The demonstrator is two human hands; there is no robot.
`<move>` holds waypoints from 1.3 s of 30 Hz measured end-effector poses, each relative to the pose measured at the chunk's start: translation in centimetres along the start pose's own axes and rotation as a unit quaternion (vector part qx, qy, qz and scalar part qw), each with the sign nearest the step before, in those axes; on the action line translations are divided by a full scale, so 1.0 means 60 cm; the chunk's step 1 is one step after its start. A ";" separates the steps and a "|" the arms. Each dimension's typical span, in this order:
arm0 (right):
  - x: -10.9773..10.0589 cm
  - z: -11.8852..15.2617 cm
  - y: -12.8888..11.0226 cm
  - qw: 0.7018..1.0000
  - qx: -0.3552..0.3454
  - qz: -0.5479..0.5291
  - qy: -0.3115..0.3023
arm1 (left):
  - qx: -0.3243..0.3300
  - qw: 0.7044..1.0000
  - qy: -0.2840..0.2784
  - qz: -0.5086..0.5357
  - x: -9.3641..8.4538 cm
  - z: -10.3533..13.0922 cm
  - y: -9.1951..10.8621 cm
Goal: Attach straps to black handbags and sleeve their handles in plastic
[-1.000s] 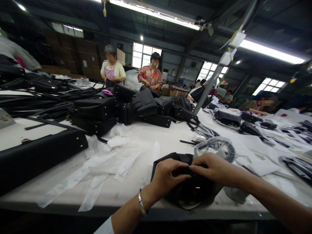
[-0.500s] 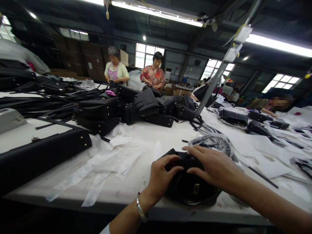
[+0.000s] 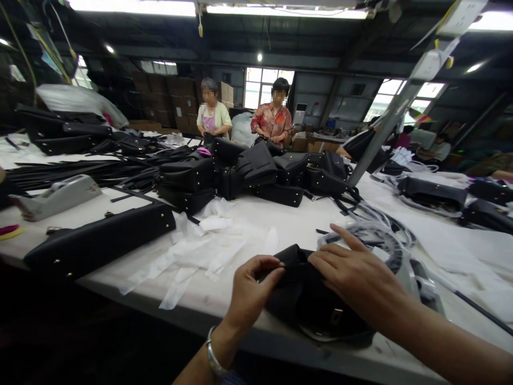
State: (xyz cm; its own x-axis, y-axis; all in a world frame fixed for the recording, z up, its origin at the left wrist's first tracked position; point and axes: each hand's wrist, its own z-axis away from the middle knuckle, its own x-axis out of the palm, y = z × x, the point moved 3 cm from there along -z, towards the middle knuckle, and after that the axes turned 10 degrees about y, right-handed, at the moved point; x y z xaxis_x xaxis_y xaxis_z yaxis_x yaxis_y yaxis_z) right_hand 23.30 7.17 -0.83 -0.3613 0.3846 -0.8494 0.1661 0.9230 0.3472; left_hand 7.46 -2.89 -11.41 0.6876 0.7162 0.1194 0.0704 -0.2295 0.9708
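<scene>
A black handbag point(image 3: 286, 307) with a small gold-coloured lock plate lies at the table's front edge, its mouth towards me. My left hand point(image 3: 252, 286) pinches the bag's upper left edge between thumb and fingers. Over the top of the bag, my right hand point(image 3: 355, 270) grips the rim with bent fingers, its index finger raised; its thumb is hidden. Just behind that hand lie plastic-wrapped straps point(image 3: 395, 248).
White wrapping scraps point(image 3: 208, 246) lie left of the bag, beside another black bag point(image 3: 108, 240) and a grey tape dispenser point(image 3: 66, 195). Beyond them black bags point(image 3: 256, 166) are piled. A metal post point(image 3: 379, 133) rises behind the straps. Two people stand across the table.
My left hand has closed its pinch on the bag's edge. My right hand has gone from spread fingers to gripping the rim, its index finger lifted. The view has swung left.
</scene>
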 end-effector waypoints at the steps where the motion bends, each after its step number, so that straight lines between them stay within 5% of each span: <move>1: 0.000 -0.001 0.003 1.000 0.002 0.009 -0.003 | -0.003 1.000 0.023 -0.010 -0.025 -0.005 -0.011; 5: 0.004 -0.004 0.013 1.000 0.019 0.008 -0.006 | -0.045 0.991 0.111 -0.065 -0.134 -0.017 -0.070; 8: 0.011 -0.009 0.017 0.999 0.040 -0.019 -0.004 | -0.054 0.988 0.057 -0.136 -0.167 -0.017 -0.093; 11: 0.014 -0.015 0.019 0.998 0.047 -0.029 0.007 | 0.050 0.975 0.002 -0.216 -0.142 -0.018 -0.069; 15: 0.010 -0.012 0.014 0.998 0.046 -0.016 0.047 | 0.170 0.966 -0.078 -0.181 -0.062 -0.026 -0.011; 19: -0.003 0.022 -0.019 0.989 0.060 0.023 0.131 | 0.151 0.973 -0.140 -0.103 -0.006 -0.036 0.007; 23: 0.001 0.066 -0.068 0.968 0.136 -0.030 0.208 | 0.090 0.984 -0.140 -0.064 0.007 -0.041 -0.014; 30: 0.057 0.047 -0.073 0.878 0.439 -0.177 0.067 | 0.023 0.984 -0.173 -0.020 0.013 -0.050 -0.032; 34: 0.072 0.027 -0.068 0.808 0.498 -0.315 0.005 | 0.030 0.979 -0.203 -0.011 0.009 -0.057 -0.027; 39: 0.079 0.030 -0.069 0.778 0.534 -0.331 -0.007 | 0.074 0.970 -0.231 -0.014 0.000 -0.061 -0.020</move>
State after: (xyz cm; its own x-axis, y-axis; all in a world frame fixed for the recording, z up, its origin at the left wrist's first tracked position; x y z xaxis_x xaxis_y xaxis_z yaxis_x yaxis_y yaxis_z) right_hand 22.54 5.17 -6.98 -0.6835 -0.1762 -0.7084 0.6176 0.3777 -0.6898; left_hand 4.76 -0.20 -11.83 0.9323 0.3588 -0.0461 0.1735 -0.3316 0.9273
